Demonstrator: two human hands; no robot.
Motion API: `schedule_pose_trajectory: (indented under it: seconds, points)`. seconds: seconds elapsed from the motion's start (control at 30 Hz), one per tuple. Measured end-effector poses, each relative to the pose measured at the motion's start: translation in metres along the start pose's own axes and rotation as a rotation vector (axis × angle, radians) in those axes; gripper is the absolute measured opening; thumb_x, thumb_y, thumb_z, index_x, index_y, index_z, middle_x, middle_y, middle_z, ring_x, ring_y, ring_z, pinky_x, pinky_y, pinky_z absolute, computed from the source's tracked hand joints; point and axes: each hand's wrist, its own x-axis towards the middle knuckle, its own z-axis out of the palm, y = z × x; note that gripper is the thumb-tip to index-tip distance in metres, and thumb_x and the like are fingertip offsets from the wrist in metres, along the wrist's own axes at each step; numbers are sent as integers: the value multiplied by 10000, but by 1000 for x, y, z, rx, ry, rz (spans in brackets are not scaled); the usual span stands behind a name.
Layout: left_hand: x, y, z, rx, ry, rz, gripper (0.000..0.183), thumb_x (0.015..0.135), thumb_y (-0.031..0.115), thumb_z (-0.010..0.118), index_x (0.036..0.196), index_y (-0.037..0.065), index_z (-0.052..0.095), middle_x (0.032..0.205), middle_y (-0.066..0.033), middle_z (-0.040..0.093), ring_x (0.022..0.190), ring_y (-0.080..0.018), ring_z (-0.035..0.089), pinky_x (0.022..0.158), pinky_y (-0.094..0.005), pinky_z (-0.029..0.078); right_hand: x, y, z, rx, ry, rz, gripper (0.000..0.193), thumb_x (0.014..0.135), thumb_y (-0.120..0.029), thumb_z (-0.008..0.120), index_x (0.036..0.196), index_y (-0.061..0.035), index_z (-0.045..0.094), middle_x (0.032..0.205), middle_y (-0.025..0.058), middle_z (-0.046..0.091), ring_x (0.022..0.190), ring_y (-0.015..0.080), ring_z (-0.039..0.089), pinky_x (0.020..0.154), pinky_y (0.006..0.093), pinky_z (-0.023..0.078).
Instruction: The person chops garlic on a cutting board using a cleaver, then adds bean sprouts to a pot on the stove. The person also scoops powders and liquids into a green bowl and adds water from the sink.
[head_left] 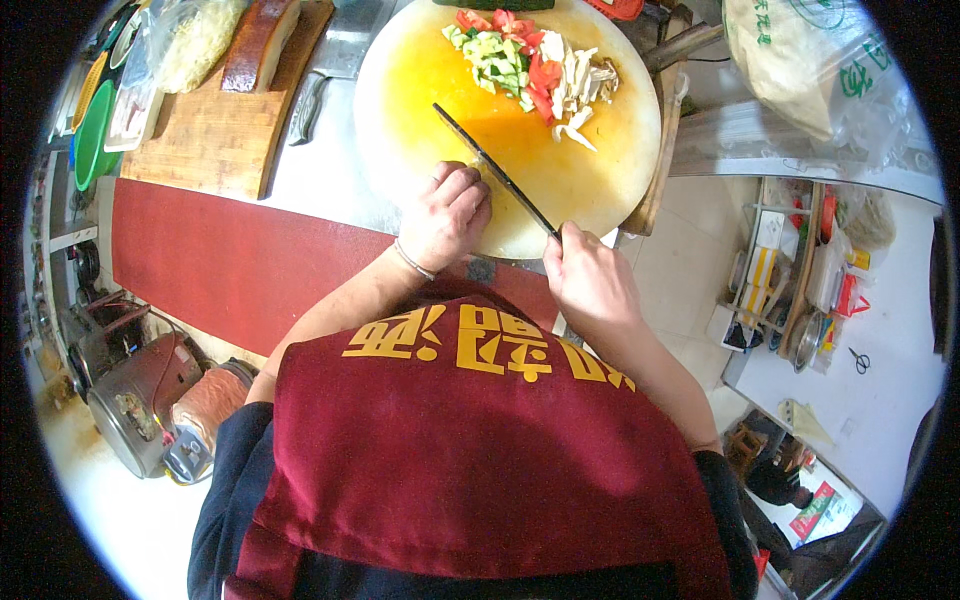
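Observation:
My right hand (597, 277) is closed around the handle of a kitchen knife (497, 172), whose blade, seen nearly edge-on, slants up and left over a round, yellow-stained cutting board (400, 130). Against the blade's left side, at the board's near edge, my left hand (450, 215) has its fingers curled down. A small pale bit shows by its fingertips, too little to name. Farther back on the board lie chopped green-and-white pieces (497, 65), red chunks (543, 75) that look like tomato, and whitish slices (580, 75) resembling mushroom. A dark green vegetable (493, 4) is cut off by the top edge.
At left, a wooden board (195, 140) bears a brown-skinned slab of meat (262, 45) and a plastic bag (195, 40). Beside it lies a cleaver (307, 108). A green basin (96, 135) stands farther left. Another plastic bag (790, 65) sits at upper right.

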Motion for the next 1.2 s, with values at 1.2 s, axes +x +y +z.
schedule_pose_trajectory:
  seconds: [1.2]
  points:
    - [-6, -6, 2, -28, -42, -36, 181, 680, 33, 718, 837, 50, 631, 906, -88, 600, 880, -281, 584, 763, -356, 510, -9, -7, -2, 23, -28, -25, 299, 983, -241, 455, 916, 28, 569, 815, 266, 655, 755, 432, 664, 700, 501, 537]
